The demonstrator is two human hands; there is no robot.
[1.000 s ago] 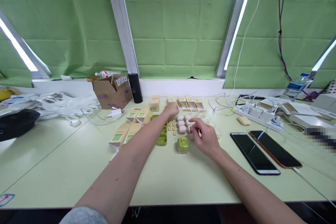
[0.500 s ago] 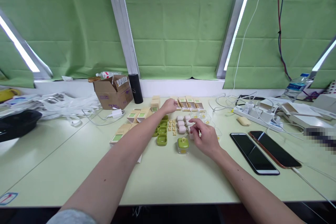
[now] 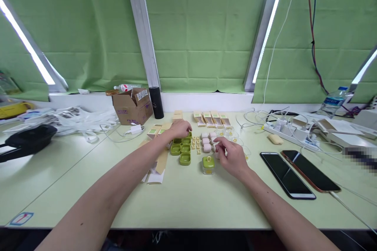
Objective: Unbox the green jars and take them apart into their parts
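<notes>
My left hand (image 3: 180, 128) reaches over the far end of several small green square dish-like pieces (image 3: 185, 159), its fingers bent down and close together. Whatever is under those fingertips is hidden. My right hand (image 3: 231, 155) hovers at the pink rounded blocks (image 3: 206, 148), thumb and forefinger apart, partly covering some of them. Between the green and pink groups lie several tiny tan pieces (image 3: 198, 145) in two columns. A small clear jar with a green knobbed lid (image 3: 208, 162) stands upright in front. Behind my right hand are clear containers (image 3: 232, 133), partly hidden.
Tan card boxes (image 3: 215, 119) lie in a row at the back, with others beside my left forearm. A cardboard box (image 3: 132, 110) and black cylinder (image 3: 156, 102) stand at back left. Two phones (image 3: 287, 174) and a cabled power strip (image 3: 290, 133) are on the right.
My left hand has come back and left, from beside the row of card boxes to the green pieces. My right hand keeps nearly the same place and shape. The view has shifted slightly.
</notes>
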